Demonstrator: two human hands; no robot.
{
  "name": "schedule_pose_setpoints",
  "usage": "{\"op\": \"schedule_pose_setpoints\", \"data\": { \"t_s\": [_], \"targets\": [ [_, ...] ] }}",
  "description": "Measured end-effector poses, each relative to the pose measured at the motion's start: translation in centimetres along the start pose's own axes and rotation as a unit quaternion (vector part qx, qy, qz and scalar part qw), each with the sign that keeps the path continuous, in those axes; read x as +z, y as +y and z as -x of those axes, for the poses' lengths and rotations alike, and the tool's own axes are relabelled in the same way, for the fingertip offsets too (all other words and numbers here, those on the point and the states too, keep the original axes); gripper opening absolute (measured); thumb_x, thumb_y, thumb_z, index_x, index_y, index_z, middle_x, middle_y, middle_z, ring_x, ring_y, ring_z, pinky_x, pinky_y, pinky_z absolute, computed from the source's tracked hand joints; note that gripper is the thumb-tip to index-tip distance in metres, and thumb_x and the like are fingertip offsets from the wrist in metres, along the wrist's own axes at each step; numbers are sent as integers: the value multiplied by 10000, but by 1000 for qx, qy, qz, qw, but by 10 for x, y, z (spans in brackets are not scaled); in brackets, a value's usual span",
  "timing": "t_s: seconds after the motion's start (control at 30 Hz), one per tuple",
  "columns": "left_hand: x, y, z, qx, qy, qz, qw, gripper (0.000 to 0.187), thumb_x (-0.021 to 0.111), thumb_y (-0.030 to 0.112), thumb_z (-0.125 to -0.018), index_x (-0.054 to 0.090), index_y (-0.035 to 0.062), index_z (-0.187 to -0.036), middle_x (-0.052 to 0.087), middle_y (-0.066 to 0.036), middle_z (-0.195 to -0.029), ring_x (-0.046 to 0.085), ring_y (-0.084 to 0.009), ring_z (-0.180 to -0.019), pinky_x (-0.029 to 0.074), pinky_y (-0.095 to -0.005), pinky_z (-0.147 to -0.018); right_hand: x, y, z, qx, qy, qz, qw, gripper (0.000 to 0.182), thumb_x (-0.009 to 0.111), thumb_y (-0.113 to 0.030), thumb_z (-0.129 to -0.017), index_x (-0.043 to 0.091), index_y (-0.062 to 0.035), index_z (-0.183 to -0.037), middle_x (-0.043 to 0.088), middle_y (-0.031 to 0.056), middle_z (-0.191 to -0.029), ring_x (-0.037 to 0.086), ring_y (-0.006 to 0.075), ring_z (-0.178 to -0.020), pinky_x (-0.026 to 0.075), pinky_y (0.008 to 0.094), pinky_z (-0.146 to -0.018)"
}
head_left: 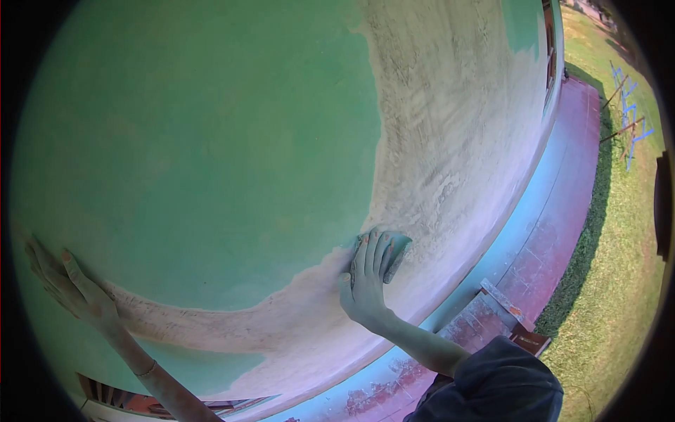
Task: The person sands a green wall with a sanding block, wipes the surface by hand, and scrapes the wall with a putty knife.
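Observation:
My right hand presses a folded dark grey-green sheet flat against the wall, at the edge between green paint and a pale rough patch. Its fingers lie together over the sheet. On the far left, my left hand rests on the green wall with fingers stretched out and nothing in it. The pale patch runs down from the top and curves left toward my left hand. A thin bracelet circles the left wrist.
Below the wall runs a reddish walkway with whitish smears. A dusty bench-like object stands near my right arm. Grass lies beyond, with a blue and brown frame. Openings show at the wall's lower left and upper right.

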State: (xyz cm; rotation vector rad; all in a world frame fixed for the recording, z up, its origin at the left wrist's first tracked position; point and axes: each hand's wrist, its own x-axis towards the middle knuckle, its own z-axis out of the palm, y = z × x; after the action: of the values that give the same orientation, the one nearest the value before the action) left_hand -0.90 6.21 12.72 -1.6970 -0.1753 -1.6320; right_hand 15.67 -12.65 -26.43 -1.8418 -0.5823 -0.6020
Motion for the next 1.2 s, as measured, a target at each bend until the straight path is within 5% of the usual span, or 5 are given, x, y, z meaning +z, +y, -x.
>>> {"op": "schedule_pose_setpoints", "data": {
  "t_s": [0.2, 0.47, 0.63, 0.83, 1.2],
  "targets": [
    [1, -6, 4, -2, -4, -2, 1000, 580, 355, 477, -1091, 425, 138, -1557, 408, -115, -1604, 359, -332, -1487, 269, -525, -1219, -77, -21, -135, 5, 88, -59, 994, 733, 303, -332, -1064, 77, 166, -1553, 23, 401, -1628, -48, 598, -1504, -50, 705, -1178],
    [1, -2, 2, -10, 2, 6, 1000, 586, 363, 485, -1088, 416, 145, -1563, 405, -101, -1609, 359, -332, -1487, 265, -514, -1221, -3, 4, 4, -34, -66, 33, 997, 761, 342, -290, -1033, 66, 238, -1505, 12, 496, -1562, -67, 674, -1457, -67, 763, -1131],
    [0, -3, 5, -25, -8, -4, 1000, 610, 343, 517, -1086, 388, 165, -1582, 391, -80, -1621, 332, -336, -1501, 230, -532, -1233, -86, -20, -154, -10, 109, -54, 993, 733, 315, -314, -1052, 73, 157, -1559, 10, 360, -1650, -93, 568, -1513, -57, 675, -1193],
    [1, -3, 6, -43, -7, -29, 999, 647, 301, 564, -1081, 345, 185, -1603, 335, -75, -1652, 285, -360, -1523, 199, -550, -1241, 20, 12, 25, -61, -25, 20, 998, 755, 407, -313, -1008, 157, 128, -1567, 106, 326, -1652, -32, 588, -1507, -59, 695, -1186],
    [2, 0, 12, -49, -18, -52, 997, 714, 221, 606, -1075, 261, 160, -1631, 270, -86, -1681, 250, -368, -1538, 192, -553, -1244, -82, -3, -147, -57, 117, -4, 992, 705, 416, -293, -1012, 224, 85, -1575, 136, 271, -1674, -14, 534, -1532, -35, 670, -1205]
  ]
}}
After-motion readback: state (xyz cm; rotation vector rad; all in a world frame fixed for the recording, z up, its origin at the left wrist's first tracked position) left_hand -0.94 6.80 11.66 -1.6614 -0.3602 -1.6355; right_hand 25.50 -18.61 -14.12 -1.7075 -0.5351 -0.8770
